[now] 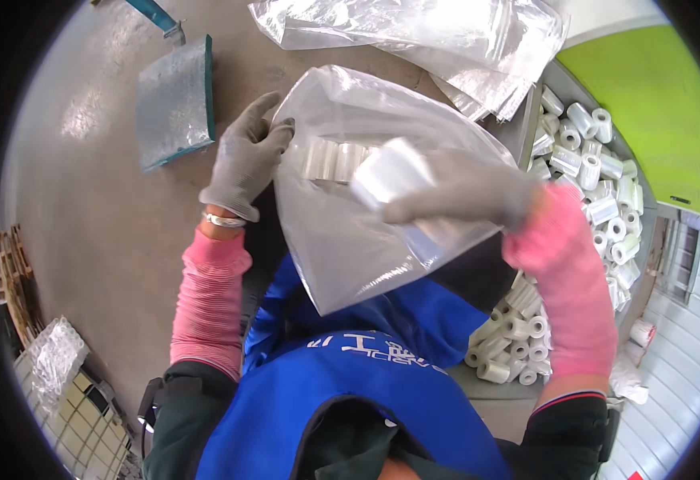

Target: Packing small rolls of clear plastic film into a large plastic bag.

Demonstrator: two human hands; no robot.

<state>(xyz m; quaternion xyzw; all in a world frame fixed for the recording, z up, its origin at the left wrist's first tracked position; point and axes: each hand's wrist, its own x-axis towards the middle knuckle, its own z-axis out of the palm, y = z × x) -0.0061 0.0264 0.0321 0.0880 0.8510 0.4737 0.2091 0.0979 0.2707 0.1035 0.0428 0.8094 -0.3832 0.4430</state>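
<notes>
A clear plastic bag (350,264) lies spread over my lap, its mouth toward the far side. My gloved left hand (246,156) pinches the left rim of the bag between thumb and fingers. Several small rolls of clear film (338,160) show in a row at the bag. My gloved right hand (470,188), blurred by motion, grips another roll of clear film (395,172) above the bag, just right of that row. Whether this is one roll or more cannot be made out.
To the right, a grey bin (554,80) holds many loose film rolls (582,164). A green panel (654,112) stands beyond it. Flat clear bags (422,24) are stacked at the far side. A dustpan-like teal and grey tool (175,104) rests on the floor, far left.
</notes>
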